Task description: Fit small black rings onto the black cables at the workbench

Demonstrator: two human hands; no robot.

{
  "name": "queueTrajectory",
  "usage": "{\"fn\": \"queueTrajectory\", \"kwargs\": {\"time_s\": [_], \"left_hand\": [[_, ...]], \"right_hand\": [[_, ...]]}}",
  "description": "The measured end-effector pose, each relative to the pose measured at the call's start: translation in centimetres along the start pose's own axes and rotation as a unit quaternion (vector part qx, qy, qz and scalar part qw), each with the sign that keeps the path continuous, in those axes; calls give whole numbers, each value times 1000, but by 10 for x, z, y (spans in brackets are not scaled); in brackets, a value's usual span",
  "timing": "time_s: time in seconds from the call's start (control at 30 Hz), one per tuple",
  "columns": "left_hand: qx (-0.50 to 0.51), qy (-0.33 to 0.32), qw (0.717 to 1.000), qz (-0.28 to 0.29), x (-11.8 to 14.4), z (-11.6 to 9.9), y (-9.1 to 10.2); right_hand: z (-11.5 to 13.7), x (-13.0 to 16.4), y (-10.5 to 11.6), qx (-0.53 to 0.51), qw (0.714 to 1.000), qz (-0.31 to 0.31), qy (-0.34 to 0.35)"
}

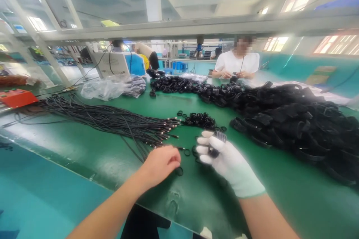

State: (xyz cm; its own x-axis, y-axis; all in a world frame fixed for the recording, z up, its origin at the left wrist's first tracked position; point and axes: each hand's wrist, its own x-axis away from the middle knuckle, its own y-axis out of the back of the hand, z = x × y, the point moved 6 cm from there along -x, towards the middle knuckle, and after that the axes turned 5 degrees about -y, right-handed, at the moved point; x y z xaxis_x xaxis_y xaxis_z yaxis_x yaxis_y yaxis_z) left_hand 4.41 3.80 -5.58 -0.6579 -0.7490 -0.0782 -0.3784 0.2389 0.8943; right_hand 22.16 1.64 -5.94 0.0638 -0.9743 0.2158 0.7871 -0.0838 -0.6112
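Note:
My left hand [162, 162], bare, is over the green table with its fingers curled together. A small black ring [180, 171] shows right by its thumb; I cannot tell whether the fingers hold it. In a white glove, my right hand [224, 157] is closed around a black ribbed piece [220, 136], which sticks out past the thumb. Between the hands lies another black ring [187, 152]. Just beyond them is a small heap of black rings [200, 120]. A bundle of black cables [112, 119] reaches from the left, its metal-tipped ends close to my left hand.
A large pile of black bands [297, 123] covers the table's right and back. Clear plastic bags [108, 86], a white-and-blue box [119, 63] and a red control box [18, 98] stand left. A co-worker [238, 61] sits opposite. A metal beam [179, 30] crosses above.

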Motion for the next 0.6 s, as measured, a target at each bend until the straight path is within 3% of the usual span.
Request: {"fn": "queueTrajectory", "kwargs": {"time_s": [0.13, 0.23, 0.33, 0.4, 0.5, 0.57, 0.6], "left_hand": [[-38, -8, 999, 28, 14, -9, -16], [162, 36, 986, -22, 12, -9, -7], [433, 62, 897, -57, 2, -16, 0], [506, 75, 856, -74, -6, -20, -3], [493, 95, 859, -97, -13, -19, -17], [460, 97, 876, -109, -13, -17, -24], [452, 94, 880, -113, -13, -17, -26]], "right_hand": [[-10, 3, -10, 31, 999, -8, -4], [-19, 3, -17, 60, 998, -3, -10], [-26, 1, -25, 99, 995, 3, 11], [-29, -1, -29, 134, 990, -5, 40], [-33, -2, -27, 154, 985, -52, 61], [-39, -2, -23, 69, 996, -44, 23], [-43, -1, -23, 7, 1000, -10, -12]]}}
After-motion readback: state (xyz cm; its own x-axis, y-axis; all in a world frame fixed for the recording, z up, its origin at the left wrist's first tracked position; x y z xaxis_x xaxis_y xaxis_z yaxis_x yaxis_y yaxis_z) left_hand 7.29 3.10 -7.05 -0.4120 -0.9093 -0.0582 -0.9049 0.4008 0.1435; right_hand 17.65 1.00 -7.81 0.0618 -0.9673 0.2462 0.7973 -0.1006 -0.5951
